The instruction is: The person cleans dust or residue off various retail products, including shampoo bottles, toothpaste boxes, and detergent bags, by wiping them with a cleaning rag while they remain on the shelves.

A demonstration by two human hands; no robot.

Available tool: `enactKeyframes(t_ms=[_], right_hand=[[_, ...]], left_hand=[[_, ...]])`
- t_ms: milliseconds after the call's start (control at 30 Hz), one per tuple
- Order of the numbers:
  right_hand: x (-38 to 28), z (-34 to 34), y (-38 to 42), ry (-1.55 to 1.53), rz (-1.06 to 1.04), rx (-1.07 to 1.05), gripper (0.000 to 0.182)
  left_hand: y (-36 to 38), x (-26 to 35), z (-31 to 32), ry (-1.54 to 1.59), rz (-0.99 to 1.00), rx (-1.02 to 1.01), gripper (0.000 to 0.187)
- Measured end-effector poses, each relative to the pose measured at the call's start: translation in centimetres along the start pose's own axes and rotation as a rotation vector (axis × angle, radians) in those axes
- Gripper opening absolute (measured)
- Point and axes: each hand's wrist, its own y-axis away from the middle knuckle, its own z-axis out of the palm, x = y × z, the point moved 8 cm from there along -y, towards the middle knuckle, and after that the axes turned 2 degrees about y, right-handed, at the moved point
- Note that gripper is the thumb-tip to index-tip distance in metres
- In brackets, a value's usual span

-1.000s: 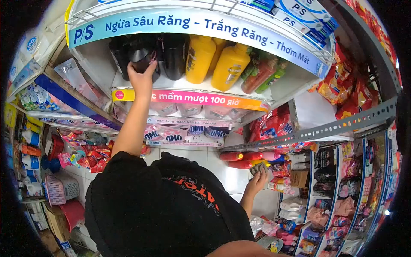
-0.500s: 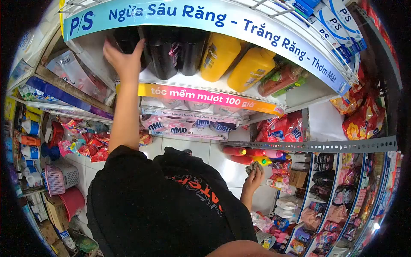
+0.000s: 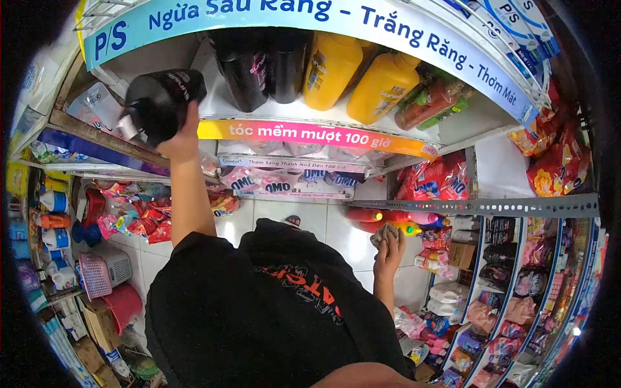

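Observation:
My left hand (image 3: 180,139) is wrapped round a black shampoo bottle (image 3: 158,103), held tilted in front of the shelf's left end, with its pump or cap end toward the lower left. Other black shampoo bottles (image 3: 244,74) stand on the white shelf (image 3: 284,111), just right of the held one. Beside them are two yellow shampoo bottles (image 3: 331,71). Low on the right, my right hand (image 3: 391,253) grips a crumpled grey cloth (image 3: 384,236), away from the shelf.
A blue-white banner strip (image 3: 310,19) runs along the shelf above. Below hang a pink-orange label strip (image 3: 310,137) and packs of detergent (image 3: 275,181). A perforated metal bar (image 3: 517,205) crosses at right. Baskets (image 3: 97,275) and stocked racks stand on both sides.
My left hand has brought the black shampoo bottle off the shelf, leftward and toward me, tipping it over. My right hand keeps the cloth and has shifted slightly up in view.

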Motion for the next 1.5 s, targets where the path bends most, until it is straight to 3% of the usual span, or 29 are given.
enactKeyframes(t_ms=[100,167,233,267,367,400,433,467,500,600,633,733,767,833,900,933,1000,1033,1067,1100,1133,1167,1267,1333,1433,1467,1500], right_hand=[[-4.7,-2.7,-1.0,-0.035,-0.142,0.036,0.030],[-7.1,-4.5,-1.6,-0.098,-0.227,0.079,0.031],[-9.9,-6.2,-1.8,-0.229,-0.324,0.112,0.034],[-10.9,-6.9,-1.8,-0.286,-0.369,0.137,0.036],[-14.2,-7.4,-0.7,-0.192,-0.565,0.086,0.048],[-15.1,-7.7,-0.3,-0.180,-0.630,0.059,0.051],[-15.0,-8.4,0.2,-0.065,-0.628,0.143,0.050],[-14.6,-9.6,0.7,0.056,-0.624,0.227,0.050],[-13.5,-12.2,1.7,0.106,-0.607,0.400,0.051],[-8.2,-17.3,4.6,-0.123,-0.424,0.510,0.054],[-7.5,-19.0,5.7,-0.063,-0.476,0.561,0.056],[-5.1,-26.0,8.8,0.023,-0.259,0.689,0.053],[-3.7,-28.2,10.4,-0.076,-0.168,0.763,0.052],[-0.9,-31.8,13.6,-0.295,-0.009,0.912,0.049],[-0.1,-33.3,17.7,-0.234,-0.224,1.071,0.053],[-0.1,-33.6,19.9,-0.194,-0.333,1.138,0.055],[-0.1,-33.4,21.3,0.154,-0.090,1.050,0.067],[0.1,-33.3,22.6,0.243,-0.126,1.084,0.067],[0.3,-33.3,23.9,0.336,-0.165,1.113,0.068],[3.2,-33.9,25.8,0.096,-0.064,1.154,0.068],[3.4,-35.3,27.5,0.111,-0.062,1.195,0.066],[3.5,-36.6,29.3,0.126,-0.058,1.236,0.065],[1.2,-41.5,33.3,0.250,-0.134,1.280,0.064],[0.6,-43.7,34.6,0.274,0.050,1.208,0.062],[1.1,-43.3,35.1,0.309,0.020,1.223,0.063],[2.3,-42.4,35.2,0.345,0.096,1.170,0.064],[2.3,-41.8,34.8,0.432,0.100,1.165,0.063]], left_hand=[[-1.3,4.4,1.1,0.546,-0.295,-0.026,0.071],[-0.2,5.7,1.8,1.017,-0.467,-0.163,0.069],[2.2,8.2,4.8,1.203,-0.721,-0.164,0.080],[3.8,10.6,7.8,1.342,-0.859,-0.261,0.085],[14.0,15.1,12.9,1.227,-1.187,-0.611,0.096],[18.5,18.0,14.6,1.433,-1.151,-0.731,0.083],[22.1,21.4,14.9,1.181,-1.157,-0.958,0.082],[25.7,23.8,14.8,1.083,-0.915,-1.143,0.082],[28.7,26.5,14.6,1.170,-0.984,-1.253,0.082],[33.5,34.7,14.0,1.357,-1.327,-1.492,0.093],[35.2,36.3,13.6,1.336,-1.302,-1.593,0.091],[38.5,42.3,13.0,1.350,-1.152,-1.803,0.087],[37.5,46.2,12.9,1.563,-0.948,-1.833,0.082],[38.0,51.5,12.5,1.614,-0.715,-1.989,0.083],[37.4,57.1,11.7,1.708,-0.474,-2.149,0.088],[36.7,59.9,11.7,1.747,-0.225,-2.067,0.091],[35.6,64.7,11.4,1.956,-0.529,-1.936,0.092],[35.3,67.0,11.1,2.011,-0.694,-1.903,0.095],[35.2,69.2,10.1,2.081,-0.747,-1.923,0.099],[36.0,70.4,9.0,2.120,-0.674,-1.884,0.099],[37.3,71.1,7.7,2.154,-0.606,-1.840,0.100],[38.5,71.7,6.3,2.189,-0.541,-1.860,0.101],[42.9,73.3,2.2,2.100,-0.838,-2.244,0.090],[46.8,72.8,0.0,2.079,-0.832,-2.481,0.085],[46.0,73.4,0.7,2.037,-0.598,-2.411,0.088],[45.7,73.7,1.4,2.036,-0.508,-2.381,0.088],[45.5,73.8,2.8,1.998,-0.343,-2.225,0.088]])
